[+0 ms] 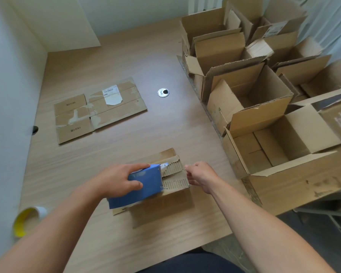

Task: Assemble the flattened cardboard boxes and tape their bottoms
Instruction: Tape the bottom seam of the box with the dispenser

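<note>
A small cardboard box (165,205) stands bottom-up on the wooden table (126,146) in front of me. My left hand (118,180) grips a blue tape dispenser (140,186) that lies across the box's torn bottom flaps (175,174). My right hand (201,177) touches the right edge of those flaps with curled fingers, seemingly pinching the flap or the tape end. A flattened cardboard box (98,109) with a white label lies further back on the left.
Several assembled open boxes (264,107) crowd the right side of the table and hang over its edge. A yellow-cored tape roll (28,219) lies near the left front corner. A round metal cable grommet (163,92) sits mid-table. White walls close the left and back.
</note>
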Tool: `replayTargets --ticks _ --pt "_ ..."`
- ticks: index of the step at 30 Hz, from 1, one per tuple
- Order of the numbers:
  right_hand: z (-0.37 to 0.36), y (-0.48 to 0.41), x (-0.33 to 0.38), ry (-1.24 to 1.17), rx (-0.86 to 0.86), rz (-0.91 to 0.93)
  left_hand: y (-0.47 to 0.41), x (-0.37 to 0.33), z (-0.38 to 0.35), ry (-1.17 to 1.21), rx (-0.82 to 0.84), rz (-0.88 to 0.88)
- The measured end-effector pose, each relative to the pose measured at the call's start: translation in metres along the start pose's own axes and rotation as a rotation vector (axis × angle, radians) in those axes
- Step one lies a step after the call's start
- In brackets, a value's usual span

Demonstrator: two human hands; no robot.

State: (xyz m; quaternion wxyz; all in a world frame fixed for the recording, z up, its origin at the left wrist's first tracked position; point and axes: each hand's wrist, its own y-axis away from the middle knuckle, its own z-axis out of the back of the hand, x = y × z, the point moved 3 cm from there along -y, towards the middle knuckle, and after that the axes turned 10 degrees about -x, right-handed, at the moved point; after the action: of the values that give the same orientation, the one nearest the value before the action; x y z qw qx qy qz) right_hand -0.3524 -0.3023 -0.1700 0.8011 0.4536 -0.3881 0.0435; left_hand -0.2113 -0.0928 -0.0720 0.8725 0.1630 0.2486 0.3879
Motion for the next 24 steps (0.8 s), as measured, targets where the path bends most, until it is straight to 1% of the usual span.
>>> replayTargets --ticks 5,7,9,11,13,15,20,24 --pt "-0.001 0.0 0.004 0.276 -0.065 0.075 0.0 -0.004 0.001 -0.001 0.008 0.009" --pt "0.0 0.0 0.007 0.442 -0.089 0.133 0.0 -0.004 0.002 -0.015 0.01 0.007" --pt "0.001 0.0 0.01 0.497 -0.123 0.231 0.001 -0.004 0.003 -0.03 0.013 0.009" --pt "-0.003 0.004 0.014 0.461 -0.12 0.406 0.001 -0.004 0.003 -0.03 0.011 0.007" --pt "-0.012 0.01 0.012 0.367 -0.086 0.495 0.001 -0.005 0.004 -0.032 0.004 0.001" --pt "-0.021 0.013 0.002 0.295 -0.08 0.491 0.002 -0.005 0.004 -0.031 -0.003 0.0" --pt "-0.033 0.009 -0.025 0.225 -0.137 0.397 0.006 -0.003 0.006 0.004 -0.035 -0.009" --pt "-0.035 0.002 -0.026 0.188 -0.112 0.384 0.014 0.005 0.01 0.103 -0.006 0.01"
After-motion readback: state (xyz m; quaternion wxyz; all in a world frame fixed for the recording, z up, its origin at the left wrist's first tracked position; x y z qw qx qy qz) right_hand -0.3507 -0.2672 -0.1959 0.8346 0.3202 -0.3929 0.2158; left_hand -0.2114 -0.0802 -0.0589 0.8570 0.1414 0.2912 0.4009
